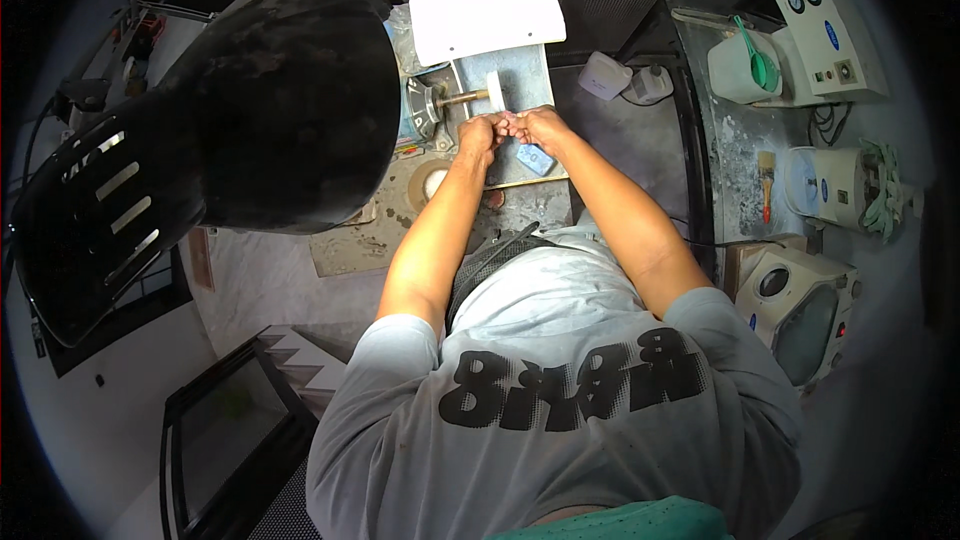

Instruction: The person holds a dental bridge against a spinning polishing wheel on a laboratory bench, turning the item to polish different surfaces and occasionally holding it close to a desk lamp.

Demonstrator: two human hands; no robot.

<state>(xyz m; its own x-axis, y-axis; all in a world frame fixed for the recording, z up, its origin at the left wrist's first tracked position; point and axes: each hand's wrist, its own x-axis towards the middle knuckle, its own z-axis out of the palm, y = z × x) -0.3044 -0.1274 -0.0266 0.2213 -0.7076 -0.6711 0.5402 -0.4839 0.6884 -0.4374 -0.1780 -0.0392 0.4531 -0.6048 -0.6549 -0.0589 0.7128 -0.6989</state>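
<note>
My left hand (482, 136) and my right hand (541, 127) meet over a shallow grey-blue tray (540, 70), fingers closed and fingertips together. A small pinkish bit shows between them, too small to name. Just beyond my fingertips stands a white buffing wheel (495, 90), and I cannot tell whether they touch it. A brass-coloured shaft (462, 98) joins the wheel to a grey motor (424, 108) on the left. Beneath my right hand, a light blue block (536, 158) lies in the tray. A white curved hood (488, 18) covers the tray's far end.
A large black lamp shade (290, 100) hangs close on the left. By my left forearm lies a round roll (430, 183). Two white plastic jugs (605, 76) stand beyond the tray at right. The right-hand bench holds a tub with a green scoop (762, 68), a brush (766, 185) and several machines.
</note>
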